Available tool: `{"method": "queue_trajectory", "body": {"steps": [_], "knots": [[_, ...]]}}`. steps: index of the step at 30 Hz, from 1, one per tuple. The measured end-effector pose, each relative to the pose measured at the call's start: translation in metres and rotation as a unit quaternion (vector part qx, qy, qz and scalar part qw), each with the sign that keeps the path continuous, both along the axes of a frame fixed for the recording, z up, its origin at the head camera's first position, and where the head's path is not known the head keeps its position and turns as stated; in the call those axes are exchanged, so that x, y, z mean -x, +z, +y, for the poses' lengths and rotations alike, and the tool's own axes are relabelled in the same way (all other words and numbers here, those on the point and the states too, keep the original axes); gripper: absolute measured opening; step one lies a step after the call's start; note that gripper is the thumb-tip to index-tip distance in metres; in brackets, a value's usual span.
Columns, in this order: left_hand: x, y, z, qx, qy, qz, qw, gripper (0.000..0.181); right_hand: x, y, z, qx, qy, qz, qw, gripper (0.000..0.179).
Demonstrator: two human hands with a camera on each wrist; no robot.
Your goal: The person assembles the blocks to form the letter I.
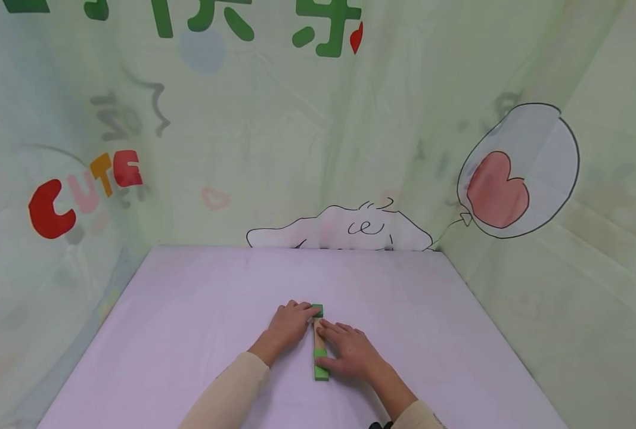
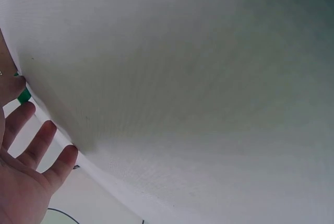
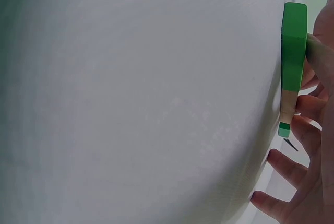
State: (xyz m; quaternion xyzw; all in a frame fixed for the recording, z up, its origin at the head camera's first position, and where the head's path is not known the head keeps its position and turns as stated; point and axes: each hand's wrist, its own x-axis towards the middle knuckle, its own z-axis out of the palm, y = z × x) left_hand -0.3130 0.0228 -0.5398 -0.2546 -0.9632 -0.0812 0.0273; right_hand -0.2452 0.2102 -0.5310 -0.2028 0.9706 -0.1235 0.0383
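A narrow wooden bar (image 1: 319, 341) lies lengthwise on the table, bare wood in its far part and green at its near end (image 1: 321, 374). Just beyond its far tip is a small green block (image 1: 318, 310). My left hand (image 1: 289, 325) pinches that block between thumb and forefinger, its other fingers spread. From the right side my right hand (image 1: 352, 351) touches the bar, the thumb on the green part and the forefinger on the bare wood. The right wrist view shows the bar's green end (image 3: 294, 41) beside the thumb, the remaining fingers spread apart.
A pale lilac cloth (image 1: 205, 310) covers the table. Printed curtains (image 1: 275, 131) hang behind it and on both sides, with a balloon drawing (image 1: 543, 143) at right and coloured letters (image 1: 52, 208) at left.
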Motion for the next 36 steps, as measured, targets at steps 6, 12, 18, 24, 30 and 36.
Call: {"method": "queue_trajectory", "body": {"steps": [6, 12, 18, 24, 30, 36], "knots": [[0.000, 0.000, 0.001, 0.008, 0.003, 0.003, 1.0000, 0.044, -0.001, 0.000, 0.000, 0.003, 0.002, 0.000, 1.0000, 0.075], [-0.001, -0.002, -0.002, 0.022, -0.005, 0.009, 0.9997, 0.046, -0.001, 0.001, -0.001, 0.000, 0.005, -0.001, 1.0000, 0.074], [-0.006, -0.005, -0.009, 0.036, -0.008, 0.021, 0.9991, 0.049, -0.001, 0.000, -0.001, 0.001, 0.003, -0.001, 1.0000, 0.074], [-0.019, 0.002, -0.020, 0.038, -0.001, -0.011, 0.9992, 0.054, -0.001, 0.001, 0.000, 0.005, 0.011, 0.016, 0.9998, 0.073], [-0.029, 0.005, -0.032, 0.043, 0.019, -0.047, 0.9978, 0.059, -0.001, 0.002, -0.001, 0.010, 0.011, 0.017, 0.9997, 0.073], [-0.036, 0.004, -0.041, 0.037, 0.025, -0.058, 0.9973, 0.060, -0.002, 0.004, -0.002, 0.015, 0.011, 0.007, 0.9998, 0.073]]}}
